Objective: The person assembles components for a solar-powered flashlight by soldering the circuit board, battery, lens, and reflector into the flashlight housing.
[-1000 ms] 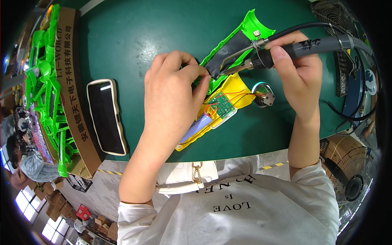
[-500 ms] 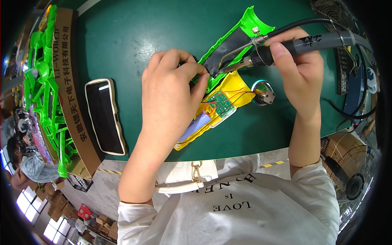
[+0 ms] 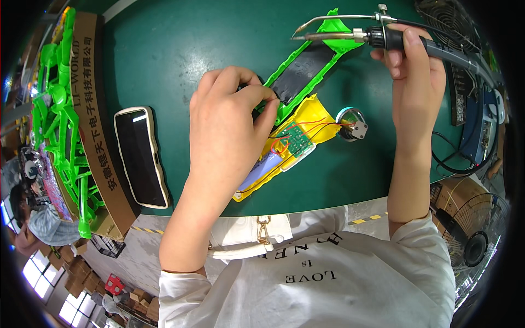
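Nearest me, my left hand (image 3: 227, 123) pinches its fingers on the green-and-yellow toy shell (image 3: 298, 117) lying mid-surface (image 3: 180, 49). A small round speaker (image 3: 351, 124) lies just right of it. Farther right, my right hand (image 3: 413, 71) wraps its fingers around the soldering iron (image 3: 377, 35), tip pointing left above the shell's far end.

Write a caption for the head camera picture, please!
Left hand pinches toy shell; right hand holds soldering iron.

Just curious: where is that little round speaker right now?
The round speaker lies on the green table right of centre, beside the yellow housing, joined by thin wires, left of the right hand.
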A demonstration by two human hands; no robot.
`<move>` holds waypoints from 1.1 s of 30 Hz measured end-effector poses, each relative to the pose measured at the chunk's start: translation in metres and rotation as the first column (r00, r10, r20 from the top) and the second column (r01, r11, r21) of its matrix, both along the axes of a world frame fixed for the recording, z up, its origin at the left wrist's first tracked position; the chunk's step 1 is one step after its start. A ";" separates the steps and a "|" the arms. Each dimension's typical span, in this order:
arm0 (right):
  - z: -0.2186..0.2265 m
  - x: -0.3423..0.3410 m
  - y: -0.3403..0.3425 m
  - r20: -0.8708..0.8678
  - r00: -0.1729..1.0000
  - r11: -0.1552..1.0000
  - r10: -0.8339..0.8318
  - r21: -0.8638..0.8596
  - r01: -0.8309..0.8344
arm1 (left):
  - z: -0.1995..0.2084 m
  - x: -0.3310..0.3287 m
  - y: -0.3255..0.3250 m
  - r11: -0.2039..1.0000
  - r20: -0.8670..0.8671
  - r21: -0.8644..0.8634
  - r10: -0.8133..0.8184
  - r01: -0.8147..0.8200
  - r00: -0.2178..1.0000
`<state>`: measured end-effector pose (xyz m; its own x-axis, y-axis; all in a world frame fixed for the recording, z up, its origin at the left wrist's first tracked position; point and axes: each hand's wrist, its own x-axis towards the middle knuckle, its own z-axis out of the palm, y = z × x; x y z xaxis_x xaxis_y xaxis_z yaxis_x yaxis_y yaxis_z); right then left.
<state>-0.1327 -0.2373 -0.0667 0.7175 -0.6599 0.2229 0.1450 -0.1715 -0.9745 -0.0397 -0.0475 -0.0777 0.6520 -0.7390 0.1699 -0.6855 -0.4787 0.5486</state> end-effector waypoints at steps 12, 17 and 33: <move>-0.022 0.020 -0.020 0.158 0.985 0.951 -0.064 0.310 0.012 | 0.000 0.001 0.000 1.000 -0.008 -0.013 0.002 -0.002 1.000; -0.027 0.023 -0.021 0.172 0.985 0.943 -0.014 0.331 -0.044 | -0.001 0.000 0.000 1.000 -0.004 -0.022 0.007 -0.007 1.000; 0.019 -0.001 0.002 -0.172 0.983 0.905 0.062 -0.406 -0.128 | -0.002 -0.001 -0.001 1.000 0.007 -0.017 0.016 -0.016 1.000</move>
